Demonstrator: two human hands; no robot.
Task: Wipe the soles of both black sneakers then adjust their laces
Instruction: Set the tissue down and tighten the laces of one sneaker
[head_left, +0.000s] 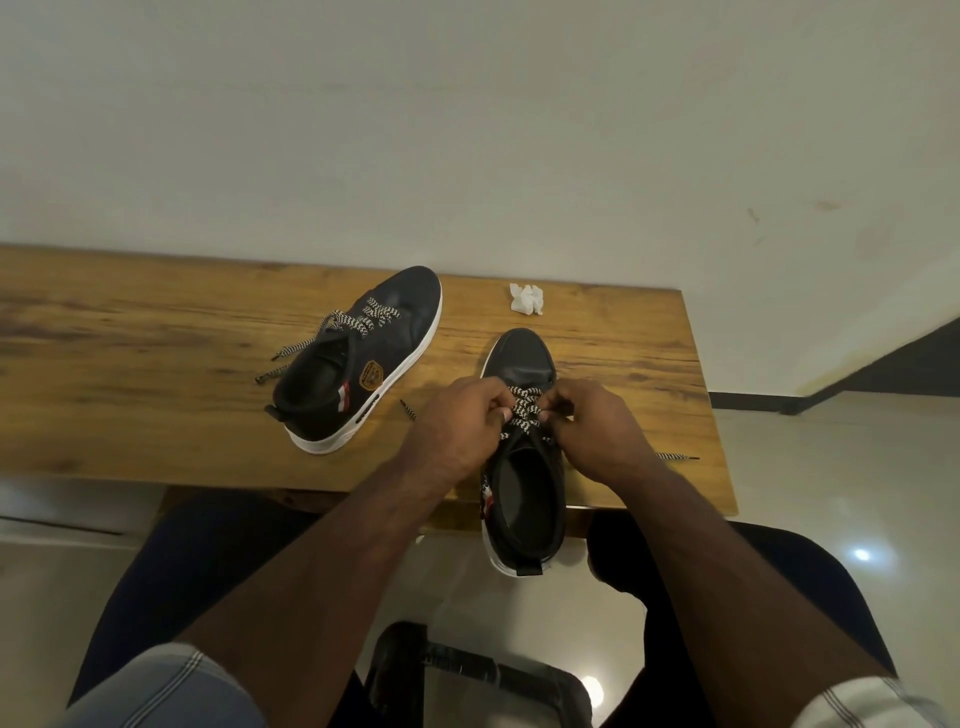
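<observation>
Two black sneakers with white soles stand upright on a wooden table (130, 364). The near sneaker (522, 364) points away from me, its heel hanging over the table's front edge. My left hand (457, 421) and my right hand (597, 426) pinch its black-and-white laces (524, 410) over the tongue, one from each side. Loose lace ends lie on the table at both sides of that shoe. The other sneaker (358, 358) sits to the left, angled, its laces (332, 332) loose and trailing leftwards. A crumpled white tissue (527, 299) lies behind the near sneaker.
A pale wall runs behind the table. The table's right edge is close to my right hand. My knees are under the front edge, above a glossy tiled floor. A dark object (467, 675) stands on the floor between my legs.
</observation>
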